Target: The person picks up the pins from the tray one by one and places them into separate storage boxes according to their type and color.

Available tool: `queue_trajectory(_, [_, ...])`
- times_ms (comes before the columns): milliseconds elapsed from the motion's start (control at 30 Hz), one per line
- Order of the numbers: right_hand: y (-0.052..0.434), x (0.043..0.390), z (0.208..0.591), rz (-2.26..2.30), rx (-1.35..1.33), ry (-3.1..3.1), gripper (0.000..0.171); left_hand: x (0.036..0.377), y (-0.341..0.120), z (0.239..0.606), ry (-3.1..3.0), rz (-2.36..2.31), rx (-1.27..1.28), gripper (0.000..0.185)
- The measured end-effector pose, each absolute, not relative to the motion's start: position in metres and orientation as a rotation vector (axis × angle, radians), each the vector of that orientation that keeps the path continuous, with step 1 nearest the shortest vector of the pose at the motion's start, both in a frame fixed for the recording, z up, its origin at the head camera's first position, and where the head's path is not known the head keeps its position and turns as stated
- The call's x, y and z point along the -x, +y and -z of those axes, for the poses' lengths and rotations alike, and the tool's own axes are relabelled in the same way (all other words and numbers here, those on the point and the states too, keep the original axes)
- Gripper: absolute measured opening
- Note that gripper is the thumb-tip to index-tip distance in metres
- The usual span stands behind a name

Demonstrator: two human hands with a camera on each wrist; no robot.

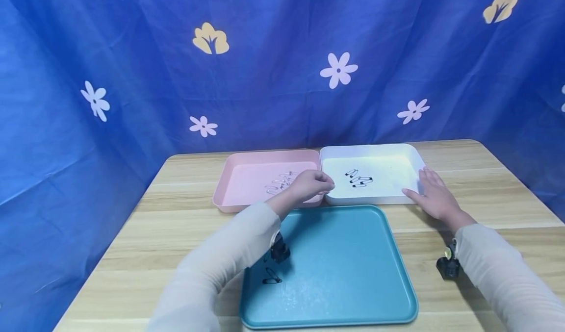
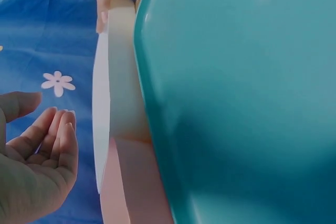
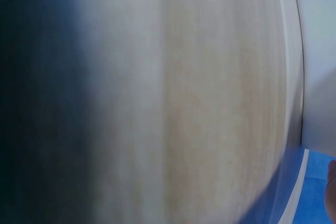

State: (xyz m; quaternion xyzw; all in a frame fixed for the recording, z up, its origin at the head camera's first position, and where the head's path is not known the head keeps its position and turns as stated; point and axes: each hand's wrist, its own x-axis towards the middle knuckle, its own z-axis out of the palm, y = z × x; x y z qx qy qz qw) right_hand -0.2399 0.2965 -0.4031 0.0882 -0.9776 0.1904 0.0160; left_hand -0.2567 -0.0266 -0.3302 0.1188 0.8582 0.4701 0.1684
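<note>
Unlabelled wooden table (image 1: 476,194): left hand (image 1: 311,185) hovers loosely curled, empty; right hand (image 1: 434,197) flat against white tray (image 1: 412,155).

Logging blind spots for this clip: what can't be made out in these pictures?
- Head view: whether the left hand pinches anything; its fingertips are curled away, too small to tell.
- Head view: the number of silver pins in the pink tray; the hand overlaps them.
- Right wrist view: the right hand is cut off at the edge; mostly blurred table.
- Left wrist view: both trays' contents, hidden behind their walls.
</note>
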Motion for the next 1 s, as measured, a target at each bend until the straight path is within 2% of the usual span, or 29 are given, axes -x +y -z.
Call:
queue_trajectory(333, [0.296,0.239,0.404,-0.591,-0.285,-3.022,0.084,0.230,-0.066,0.324,2.432,-1.353,-0.399,0.016])
queue_trajectory(567, [0.297,0.239,0.408,-0.576,-0.290,-3.013,0.084,0.209,-0.096,0.324,2.328,-1.383,-0.412,0.023])
queue_trajectory(1000, [0.295,0.237,0.402,-0.588,-0.288,-3.018,0.084,0.185,-0.142,0.338,2.315,-1.347,-0.384,0.028])
